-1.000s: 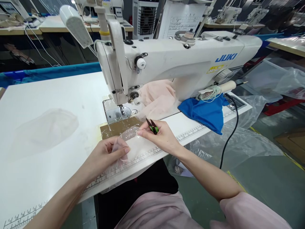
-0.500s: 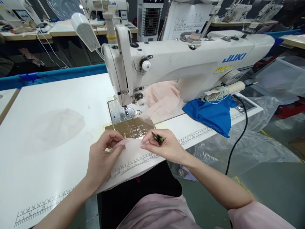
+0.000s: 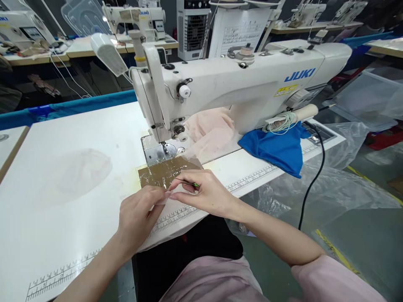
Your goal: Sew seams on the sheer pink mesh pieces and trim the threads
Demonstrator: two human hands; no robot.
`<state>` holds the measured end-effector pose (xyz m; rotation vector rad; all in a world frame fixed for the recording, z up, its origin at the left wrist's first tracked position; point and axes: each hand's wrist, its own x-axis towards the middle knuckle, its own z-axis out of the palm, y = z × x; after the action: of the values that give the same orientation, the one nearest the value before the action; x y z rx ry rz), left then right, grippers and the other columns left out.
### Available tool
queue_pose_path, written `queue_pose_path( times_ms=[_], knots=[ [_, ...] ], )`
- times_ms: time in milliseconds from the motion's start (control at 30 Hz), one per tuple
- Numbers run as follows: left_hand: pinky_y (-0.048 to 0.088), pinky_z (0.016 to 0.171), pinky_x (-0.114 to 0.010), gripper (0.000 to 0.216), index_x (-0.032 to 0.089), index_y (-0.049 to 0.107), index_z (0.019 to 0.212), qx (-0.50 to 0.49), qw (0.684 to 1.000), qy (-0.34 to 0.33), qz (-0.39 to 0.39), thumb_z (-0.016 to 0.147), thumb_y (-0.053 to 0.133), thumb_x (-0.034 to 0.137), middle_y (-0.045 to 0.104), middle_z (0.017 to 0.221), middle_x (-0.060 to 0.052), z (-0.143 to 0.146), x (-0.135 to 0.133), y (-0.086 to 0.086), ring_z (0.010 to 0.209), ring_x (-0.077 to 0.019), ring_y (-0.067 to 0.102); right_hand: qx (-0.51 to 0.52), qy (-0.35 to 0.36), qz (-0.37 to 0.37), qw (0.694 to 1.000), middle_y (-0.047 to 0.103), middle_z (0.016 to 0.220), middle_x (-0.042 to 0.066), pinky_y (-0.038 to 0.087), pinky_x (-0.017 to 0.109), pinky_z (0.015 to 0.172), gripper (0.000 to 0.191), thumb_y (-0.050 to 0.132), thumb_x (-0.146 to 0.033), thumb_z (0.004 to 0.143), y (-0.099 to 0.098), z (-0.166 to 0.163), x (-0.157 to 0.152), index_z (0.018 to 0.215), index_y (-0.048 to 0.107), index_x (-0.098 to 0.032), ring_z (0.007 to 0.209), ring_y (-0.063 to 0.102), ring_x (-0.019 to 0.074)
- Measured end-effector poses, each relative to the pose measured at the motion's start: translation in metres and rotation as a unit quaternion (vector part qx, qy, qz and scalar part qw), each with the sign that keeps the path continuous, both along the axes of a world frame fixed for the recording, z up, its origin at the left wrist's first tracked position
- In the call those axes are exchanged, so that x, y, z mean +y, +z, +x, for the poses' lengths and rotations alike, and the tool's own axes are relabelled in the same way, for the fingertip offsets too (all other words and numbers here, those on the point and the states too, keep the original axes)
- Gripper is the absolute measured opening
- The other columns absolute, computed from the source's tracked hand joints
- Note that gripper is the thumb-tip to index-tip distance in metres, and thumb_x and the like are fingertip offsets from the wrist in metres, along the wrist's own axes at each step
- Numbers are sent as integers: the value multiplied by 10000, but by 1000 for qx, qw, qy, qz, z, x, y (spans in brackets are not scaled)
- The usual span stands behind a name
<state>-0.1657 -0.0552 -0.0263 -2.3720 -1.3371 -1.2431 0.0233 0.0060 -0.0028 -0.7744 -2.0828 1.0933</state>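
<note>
Pinched between the thumb and fingers of my left hand [image 3: 140,214] is a small piece of sheer pale pink fabric [image 3: 162,198]. My right hand [image 3: 204,193] is closed on a slim, dark pointed tool [image 3: 189,183] with a green part, which looks like tweezers. Its thin tip points left, towards the fabric, and the right thumb and forefinger meet at the fabric's edge. Both hands are over the front of the table, just before a brown taped plate [image 3: 166,171]. Behind that stands the sewing machine [image 3: 220,79], its needle area [image 3: 164,147] apart from my hands.
Peach fabric [image 3: 210,128] lies bunched under the machine arm. To its right are a blue cloth [image 3: 277,147] and a cone of pale cord [image 3: 283,122]. A printed ruler [image 3: 174,218] runs along the front edge of the white table [image 3: 78,126]. A black cable [image 3: 315,188] hangs at right.
My right hand has moved left, closer to my left hand, and the tool has turned so its tip points at the fabric. Less of the fabric shows now. The view has shifted slightly.
</note>
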Motion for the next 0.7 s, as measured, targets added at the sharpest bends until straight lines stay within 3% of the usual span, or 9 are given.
queue_pose_path(
  times_ms=[100, 233, 433, 567, 700],
  knots=[
    [456, 574, -150, 151, 204, 548, 838, 16, 1000, -13, 2, 874, 587, 63, 700, 733, 34, -1, 0, -1, 628, -77, 651, -8, 20, 3, 1000, 412, 597, -73, 317, 199, 556, 108, 711, -271, 839, -1, 0, 3, 835, 704, -163, 559, 411, 62],
    [463, 590, -163, 164, 215, 571, 864, 44, 999, -20, -19, 859, 589, 52, 707, 732, 18, -3, -2, -1, 646, -97, 661, -6, 56, -35, 998, 522, 642, -49, 337, 204, 566, 91, 659, -226, 867, 2, 0, 7, 799, 680, -169, 572, 426, 67],
    [480, 615, -180, 169, 230, 617, 874, 37, 998, -28, -37, 866, 575, 67, 737, 751, 13, -4, -5, -2, 652, -110, 678, 42, 19, -117, 992, 595, 798, -10, 375, 221, 609, 144, 593, -295, 908, 5, -1, 10, 820, 597, -181, 730, 510, 107],
    [474, 593, -173, 163, 221, 612, 868, 32, 999, -24, -35, 856, 596, 59, 736, 741, 14, -2, -4, 1, 630, -104, 673, 62, 14, -109, 992, 564, 774, -15, 382, 227, 632, 198, 610, -365, 906, 5, 2, 11, 829, 612, -182, 725, 497, 106],
    [460, 562, -181, 153, 220, 605, 826, 43, 998, -22, -34, 872, 582, 76, 730, 713, 17, -2, -3, 3, 593, -102, 659, -39, 30, -63, 997, 432, 626, -63, 314, 219, 558, 165, 701, -346, 839, 7, 4, 10, 856, 674, -184, 594, 418, 81]
  ],
)
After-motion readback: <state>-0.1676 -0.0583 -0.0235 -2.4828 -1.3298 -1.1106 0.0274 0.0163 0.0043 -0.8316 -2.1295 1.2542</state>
